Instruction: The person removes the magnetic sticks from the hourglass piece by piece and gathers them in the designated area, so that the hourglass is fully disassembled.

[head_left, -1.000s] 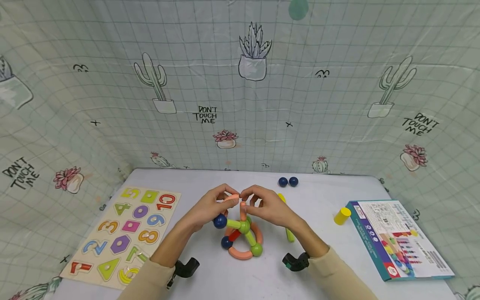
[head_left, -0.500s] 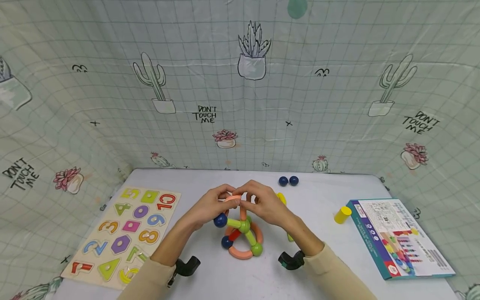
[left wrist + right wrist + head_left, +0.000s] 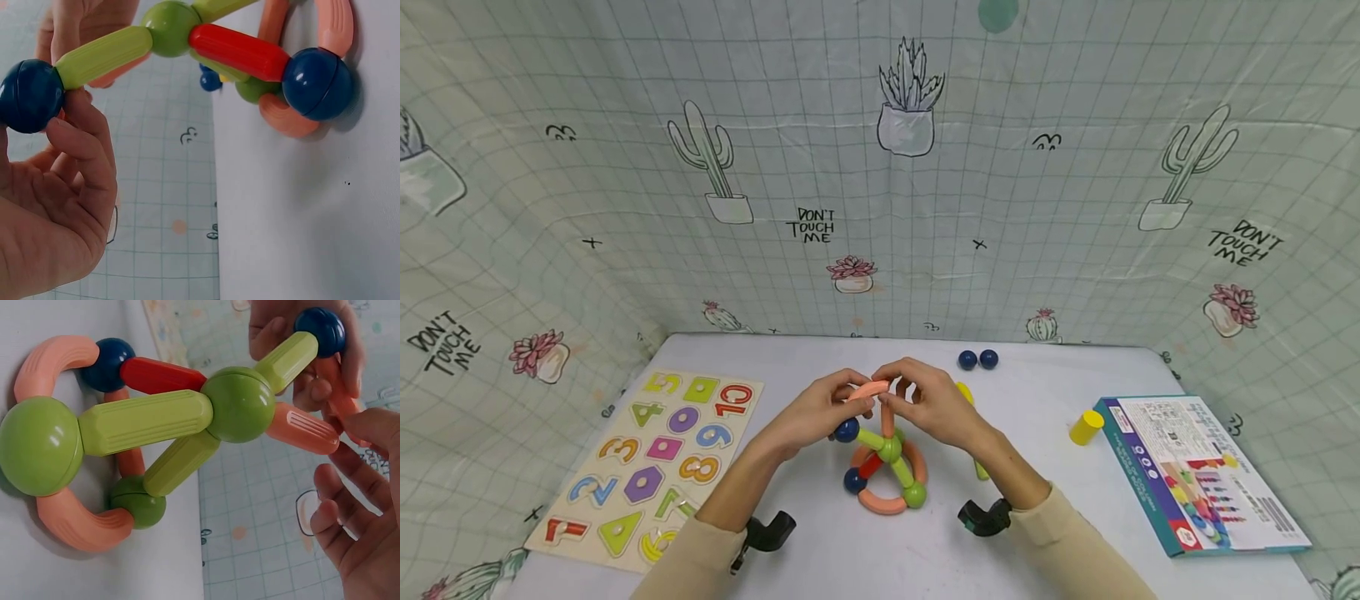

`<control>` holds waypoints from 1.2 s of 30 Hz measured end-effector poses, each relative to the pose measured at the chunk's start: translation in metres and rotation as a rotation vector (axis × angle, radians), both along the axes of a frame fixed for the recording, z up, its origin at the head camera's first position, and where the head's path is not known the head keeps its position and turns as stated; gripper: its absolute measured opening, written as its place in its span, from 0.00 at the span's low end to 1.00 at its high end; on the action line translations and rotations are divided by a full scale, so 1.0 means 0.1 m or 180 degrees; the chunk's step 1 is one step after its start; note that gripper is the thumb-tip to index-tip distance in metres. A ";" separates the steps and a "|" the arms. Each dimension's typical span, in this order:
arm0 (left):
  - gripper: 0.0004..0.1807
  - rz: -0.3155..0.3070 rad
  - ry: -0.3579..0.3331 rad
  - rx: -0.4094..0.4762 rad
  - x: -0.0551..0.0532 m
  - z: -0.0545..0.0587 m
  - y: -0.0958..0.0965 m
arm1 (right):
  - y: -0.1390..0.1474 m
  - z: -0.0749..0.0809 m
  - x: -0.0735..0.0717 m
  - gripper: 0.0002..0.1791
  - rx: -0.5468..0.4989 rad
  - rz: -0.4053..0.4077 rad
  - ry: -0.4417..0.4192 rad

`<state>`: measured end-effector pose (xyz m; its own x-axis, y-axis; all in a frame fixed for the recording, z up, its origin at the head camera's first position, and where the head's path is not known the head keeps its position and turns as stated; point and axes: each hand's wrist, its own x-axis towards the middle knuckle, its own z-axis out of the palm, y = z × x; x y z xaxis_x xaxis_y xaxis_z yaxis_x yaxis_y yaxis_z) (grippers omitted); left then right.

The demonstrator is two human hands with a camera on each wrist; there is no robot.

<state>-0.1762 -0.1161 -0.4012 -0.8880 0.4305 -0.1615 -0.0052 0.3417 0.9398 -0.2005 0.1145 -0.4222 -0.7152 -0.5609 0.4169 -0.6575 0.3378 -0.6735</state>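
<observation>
My left hand (image 3: 808, 414) holds a curved orange magnetic rod (image 3: 868, 389). A dark blue ball (image 3: 28, 97) sits at its fingertips. With thumb and forefinger, my right hand (image 3: 932, 408) pinches the other end of that curved rod. Just beneath is the tip of a straight orange rod (image 3: 303, 428), which rises from the top green ball (image 3: 240, 405). Light green rods (image 3: 150, 422) and a red rod (image 3: 162, 375) slope down from this ball to a ring of curved orange rods, green balls (image 3: 914, 496) and a blue ball (image 3: 317, 83) on the table.
A number puzzle board (image 3: 643, 467) lies on the left. Two blue balls (image 3: 978, 359) sit at the back. Behind my right hand are yellow (image 3: 965, 392) and green (image 3: 982, 471) pieces. A yellow cylinder (image 3: 1086, 427) stands near a flat toy box (image 3: 1206, 475) on the right.
My right hand has shifted from the straight orange rod's top onto the curved rod's end. The curved rod has moved slightly right, and the upper blue ball has risen a little.
</observation>
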 end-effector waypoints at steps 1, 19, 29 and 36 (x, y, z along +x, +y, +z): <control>0.17 0.0003 0.0006 -0.0004 0.00 0.00 0.00 | 0.01 0.00 0.00 0.14 0.0037 0.0017 -0.0072; 0.16 0.0053 0.0057 -0.0049 0.01 0.00 0.01 | 0.11 -0.16 0.06 0.30 0.0421 0.0350 -0.1272; 0.15 0.0015 0.0023 -0.0034 -0.01 -0.02 0.03 | 0.12 -0.18 0.05 0.21 0.0244 0.0233 -0.1267; 0.15 0.0022 0.0023 -0.0051 -0.01 -0.03 0.03 | 0.17 -0.17 0.03 0.25 0.0352 0.0129 -0.1151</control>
<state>-0.1773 -0.1133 -0.4041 -0.8921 0.4219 -0.1618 -0.0008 0.3567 0.9342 -0.1974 0.1316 -0.4396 -0.7815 -0.6192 0.0768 -0.3982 0.4001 -0.8255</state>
